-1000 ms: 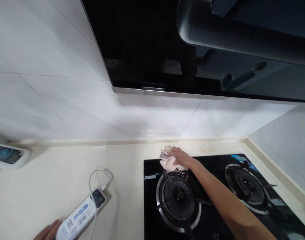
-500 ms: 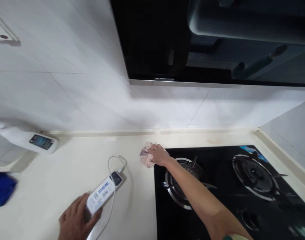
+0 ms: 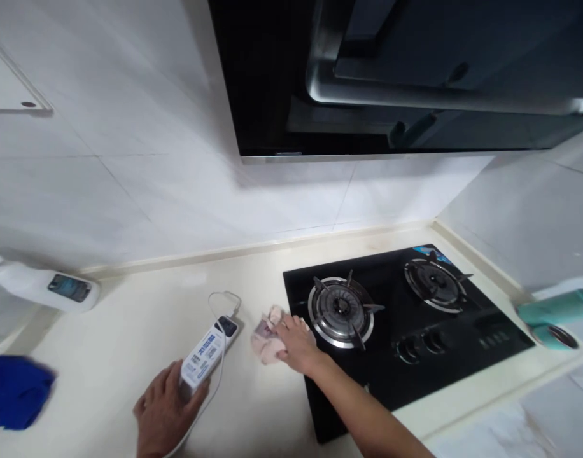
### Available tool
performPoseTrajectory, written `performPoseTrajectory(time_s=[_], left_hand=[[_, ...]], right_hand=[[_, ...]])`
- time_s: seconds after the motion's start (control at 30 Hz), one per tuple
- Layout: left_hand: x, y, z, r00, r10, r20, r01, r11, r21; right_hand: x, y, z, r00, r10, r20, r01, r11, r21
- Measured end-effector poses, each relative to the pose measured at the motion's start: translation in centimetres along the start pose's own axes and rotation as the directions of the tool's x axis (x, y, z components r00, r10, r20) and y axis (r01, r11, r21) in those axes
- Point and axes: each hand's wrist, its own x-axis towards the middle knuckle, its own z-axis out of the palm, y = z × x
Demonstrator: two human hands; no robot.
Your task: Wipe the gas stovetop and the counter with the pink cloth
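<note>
Hands: two of one person. The left hand (image 3: 165, 407) is closed round the near end of the white device, thumb on one side, fingers on the other. The right hand (image 3: 296, 346) lies palm down on the pink cloth, thumb apart from the fingers; whether it pinches a fold I cannot tell.
Pink cloth: one (image 3: 266, 343), crumpled, mostly on the surface (image 3: 105, 343), a bit of it reaching over the left edge of the cooktop (image 3: 454, 362).
White device: one (image 3: 205, 356), with blue print and a dark window at its far end (the print is too blurred to read).
Cable: one, white (image 3: 222, 367), plugged into that far end, looping back across the device.
Burners: two, the left (image 3: 340, 306) nearer the cloth, the right (image 3: 435, 278) near the cooktop's far right corner.
Knobs: two, side by side, left (image 3: 408, 350) and right (image 3: 433, 342).
Bottle: one, white (image 3: 38, 286), by the surface's back left corner.
Blue item: one (image 3: 17, 391), soft-looking, towards the surface's left edge.
Teal things: two, upper (image 3: 559, 310) and lower (image 3: 556, 337), at the surface's right edge.
</note>
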Motion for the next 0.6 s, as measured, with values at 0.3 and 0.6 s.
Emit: performPoseTrajectory(time_s=[0.3,0.6], left_hand=[[-0.2,0.7,-0.5,0.999,0.036,0.001,-0.036,0.999,-0.028],[-0.4,0.8,-0.4,0.998,0.070,-0.004,-0.070,0.997,-0.039]], right_hand=[[-21.6,8.4,12.0,0.824,0.461,-0.329,-0.284,0.839,0.464],[-37.9,12.8,8.5,0.471,0.849,-0.240,-0.370,0.437,0.820]])
